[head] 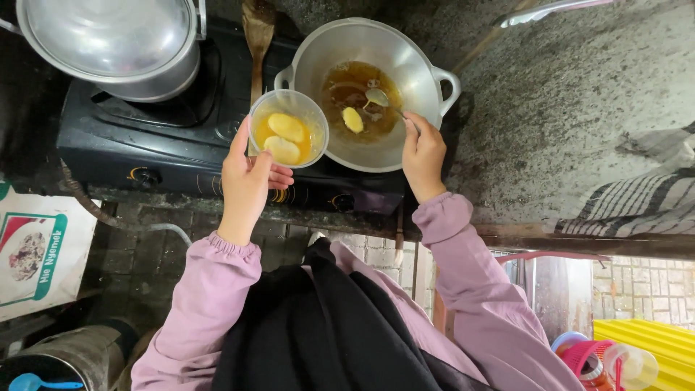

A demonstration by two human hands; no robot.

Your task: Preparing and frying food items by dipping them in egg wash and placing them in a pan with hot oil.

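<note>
My left hand (246, 177) holds a clear plastic bowl (289, 127) over the black stove, beside the wok's left handle. Two pale pieces sit in yellow batter inside the bowl. My right hand (422, 153) grips a metal spoon (378, 98) whose head reaches into the silver wok (365, 93). The wok holds brown oil, and one yellow battered piece (352, 119) floats in it just below the spoon head.
A lidded silver pot (116, 43) stands on the left burner of the black stove (159, 137). A wooden spatula (258, 36) lies between pot and wok. A striped cloth (644, 199) lies on the grey counter at right. A yellow crate (651, 340) sits below.
</note>
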